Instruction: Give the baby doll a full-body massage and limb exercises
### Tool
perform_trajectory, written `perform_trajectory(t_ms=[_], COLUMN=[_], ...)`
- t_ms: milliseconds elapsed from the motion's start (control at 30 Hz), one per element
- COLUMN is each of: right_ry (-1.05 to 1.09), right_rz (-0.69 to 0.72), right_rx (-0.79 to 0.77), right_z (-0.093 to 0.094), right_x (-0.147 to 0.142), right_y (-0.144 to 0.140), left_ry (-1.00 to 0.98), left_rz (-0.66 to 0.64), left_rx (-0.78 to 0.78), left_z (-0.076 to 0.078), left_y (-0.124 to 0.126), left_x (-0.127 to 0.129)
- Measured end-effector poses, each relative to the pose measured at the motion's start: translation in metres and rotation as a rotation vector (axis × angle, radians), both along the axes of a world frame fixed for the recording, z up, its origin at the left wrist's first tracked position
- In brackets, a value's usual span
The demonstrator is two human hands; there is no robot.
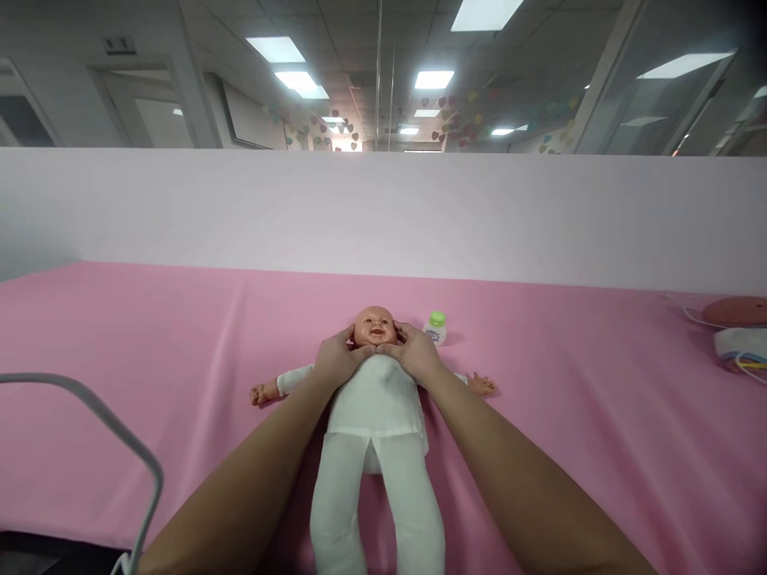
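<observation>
A baby doll (377,399) in white clothes lies on its back on a pink sheet, arms stretched out to the sides and legs toward me. My left hand (340,357) cups the left side of its head and neck, thumb under the chin. On the other side my right hand (418,350) does the same, so both thumbs meet near the chin. The fingertips partly disappear beside and behind the head. Just beyond my right hand stands a small clear bottle (435,333) with a green cap.
The pink sheet (149,335) covers the surface up to a white partition (383,216). At the right edge lie a brownish oval object (736,311) and a bundle of cloth (743,343) with thin cords. A grey cable (120,427) curves across the lower left.
</observation>
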State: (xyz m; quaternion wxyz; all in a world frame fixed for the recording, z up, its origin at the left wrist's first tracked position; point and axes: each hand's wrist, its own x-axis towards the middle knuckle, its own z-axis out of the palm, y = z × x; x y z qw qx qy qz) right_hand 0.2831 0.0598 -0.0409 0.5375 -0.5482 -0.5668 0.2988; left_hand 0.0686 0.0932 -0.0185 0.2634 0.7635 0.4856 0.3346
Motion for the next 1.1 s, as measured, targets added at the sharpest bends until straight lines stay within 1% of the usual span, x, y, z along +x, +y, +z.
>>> perform_trajectory(t_ms=[100,233,433,533,667,800,900,1000,1100], right_ry=[-0.027,0.044,0.051,0.052,0.024,-0.014,-0.006,-0.044,-0.112], right_rz=[-0.031,0.059,0.169,0.197,0.164,0.132,0.118,0.112,0.064], right_rx=[0.008,-0.008,0.003,-0.013,-0.029,-0.026,-0.019,-0.009,-0.009], right_z=[-0.002,0.003,0.014,0.016,0.014,0.015,0.018,0.019,0.019], right_x=[0.000,0.002,0.009,0.014,0.020,0.018,0.011,0.002,-0.005], right_y=[0.001,-0.001,-0.009,-0.010,-0.006,-0.007,-0.012,-0.015,-0.015], left_ry=[0.011,-0.029,-0.121,-0.151,-0.187,-0.206,-0.141,-0.079,-0.028], left_rz=[0.021,0.036,-0.018,-0.041,-0.075,-0.103,-0.087,-0.047,0.006], left_rx=[0.012,-0.036,-0.147,-0.164,-0.164,-0.170,-0.159,-0.087,-0.030], left_z=[0.001,0.000,-0.001,0.000,0.002,0.001,-0.001,-0.002,0.001], left_y=[-0.001,0.003,0.009,0.010,0.012,0.013,0.011,0.007,0.002], left_x=[0.001,0.000,-0.006,-0.008,-0.010,-0.011,-0.009,-0.005,0.000])
